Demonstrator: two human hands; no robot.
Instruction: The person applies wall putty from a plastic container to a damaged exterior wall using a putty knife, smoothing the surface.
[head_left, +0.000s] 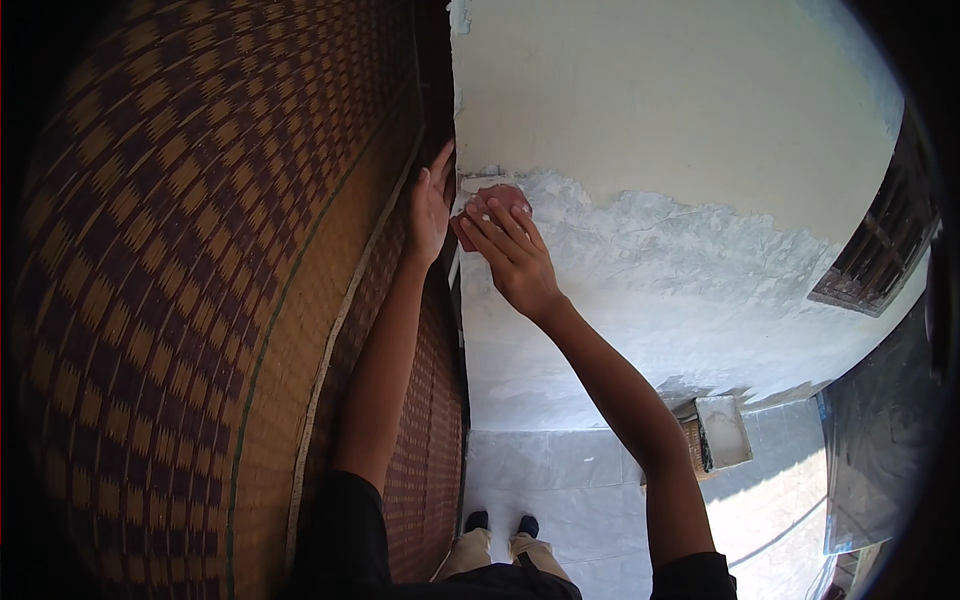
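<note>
My right hand (516, 262) lies over a dull red flat piece (503, 195) that looks like sandpaper, its fingers pressing it to the wall. Whitish specks show on the fingertips and on the piece. Behind it, the wall (640, 225) has a rough, patchy grey-white band below a smoother cream upper part. My left hand (430, 218) is raised at the wall's left edge, fingers stretched out, holding nothing that I can see. Some of its fingertips reach into the dark gap beside the wall and are partly hidden.
Close on the left rises a woven panel (150, 330) in purple-brown and tan. A pale rectangular tray or board (722, 432) rests by a brown box-like thing at the wall's foot. A dark slatted opening (870, 240) is at the right. Pale sheeting (560, 470) covers the floor around my feet.
</note>
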